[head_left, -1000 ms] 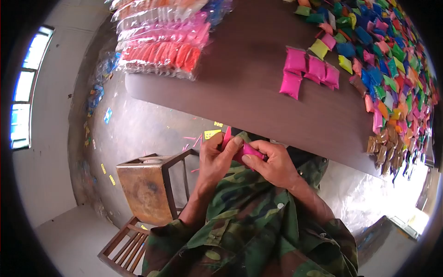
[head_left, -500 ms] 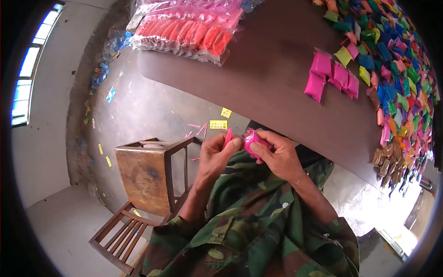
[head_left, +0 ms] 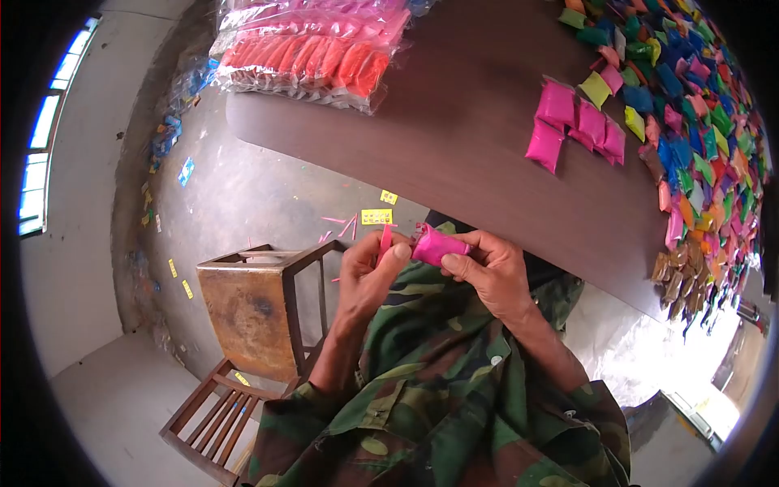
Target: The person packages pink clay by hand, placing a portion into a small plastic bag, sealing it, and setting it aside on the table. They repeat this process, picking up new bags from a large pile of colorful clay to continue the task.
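Pinched a small pink packet (head_left: 439, 245) in curled right hand (head_left: 491, 272) fingers below the table (head_left: 454, 154) edge; gripped its pink strip (head_left: 385, 243) with left hand (head_left: 369, 276). Contents hidden.

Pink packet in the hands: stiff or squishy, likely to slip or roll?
The pink packet bulges like a filled pouch, so it probably yields to a squeeze rather than staying stiff. Its film looks glossy, so possibly slippery; the right hand wraps it while the left hand pinches one end. Similar packets lie flat on the table, so rolling seems unlikely.
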A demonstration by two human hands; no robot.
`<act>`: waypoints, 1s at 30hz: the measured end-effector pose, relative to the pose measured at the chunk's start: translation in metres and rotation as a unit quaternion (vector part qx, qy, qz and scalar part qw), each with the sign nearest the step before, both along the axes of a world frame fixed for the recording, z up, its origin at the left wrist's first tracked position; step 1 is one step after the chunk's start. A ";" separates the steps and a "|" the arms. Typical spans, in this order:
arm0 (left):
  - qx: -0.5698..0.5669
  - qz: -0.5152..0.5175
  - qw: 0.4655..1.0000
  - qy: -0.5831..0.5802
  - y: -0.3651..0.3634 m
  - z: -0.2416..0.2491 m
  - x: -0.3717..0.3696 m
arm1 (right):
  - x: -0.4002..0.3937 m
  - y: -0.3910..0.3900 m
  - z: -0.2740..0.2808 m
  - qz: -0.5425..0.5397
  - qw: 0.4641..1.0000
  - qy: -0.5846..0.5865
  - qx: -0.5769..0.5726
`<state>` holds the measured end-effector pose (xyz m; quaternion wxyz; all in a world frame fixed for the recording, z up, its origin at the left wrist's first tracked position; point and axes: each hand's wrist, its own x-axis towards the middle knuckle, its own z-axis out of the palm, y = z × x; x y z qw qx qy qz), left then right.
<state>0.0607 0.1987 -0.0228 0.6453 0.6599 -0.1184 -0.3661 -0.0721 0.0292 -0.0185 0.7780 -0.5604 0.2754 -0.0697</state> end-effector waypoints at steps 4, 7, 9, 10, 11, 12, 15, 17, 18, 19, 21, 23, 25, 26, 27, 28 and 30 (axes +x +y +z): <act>0.007 -0.023 1.000 0.008 -0.006 -0.002 0.002 | 0.001 -0.001 0.008 0.037 0.999 0.009 0.001; 0.013 -0.007 0.999 0.053 -0.009 0.002 -0.001 | 0.004 0.001 0.010 0.053 0.999 0.001 -0.008; 0.009 0.007 0.998 0.055 -0.012 0.002 -0.003 | 0.007 0.005 0.015 0.018 0.999 -0.020 0.027; 0.006 -0.006 0.999 0.037 -0.012 0.000 -0.003 | 0.006 0.004 0.014 0.026 0.999 -0.011 0.027; 0.003 -0.020 1.000 0.019 -0.010 -0.004 -0.002 | 0.005 0.002 0.011 0.034 0.999 -0.003 0.027; 0.000 -0.033 0.999 0.001 -0.009 -0.006 -0.002 | 0.005 0.001 0.008 0.043 0.999 0.004 0.027; -0.032 0.006 0.999 0.030 -0.016 -0.002 -0.011 | 0.002 0.002 0.002 0.017 1.000 0.006 -0.013; -0.032 0.008 0.999 0.039 -0.015 -0.008 -0.012 | 0.001 0.004 -0.004 -0.011 1.000 -0.009 -0.009; -0.035 0.007 0.998 0.044 -0.016 -0.008 -0.012 | 0.001 0.005 -0.005 -0.027 0.999 -0.016 -0.008; -0.022 0.007 0.999 0.047 -0.017 -0.005 -0.012 | 0.001 0.005 -0.004 -0.030 0.998 -0.024 -0.051; -0.002 0.006 0.998 0.059 -0.022 0.005 -0.013 | 0.002 0.004 0.000 -0.037 0.989 -0.034 -0.141; -0.002 -0.021 0.999 0.048 -0.021 0.004 -0.011 | 0.003 0.003 -0.001 -0.045 0.988 -0.028 -0.147; 0.004 -0.047 0.998 0.047 -0.021 0.010 -0.009 | 0.005 0.001 0.000 -0.054 0.991 -0.036 -0.116; -0.020 -0.025 0.997 0.068 -0.025 0.011 -0.012 | 0.004 -0.001 0.003 -0.044 0.990 -0.046 -0.127; -0.020 -0.023 0.998 0.062 -0.025 0.009 -0.013 | 0.004 -0.001 0.006 -0.043 0.997 -0.046 -0.049; -0.020 -0.021 0.998 0.055 -0.023 0.005 -0.011 | 0.004 0.002 0.009 -0.042 0.998 -0.046 0.031; -0.018 -0.031 0.998 0.048 -0.020 0.004 -0.005 | 0.000 0.002 0.004 -0.013 0.997 -0.042 0.059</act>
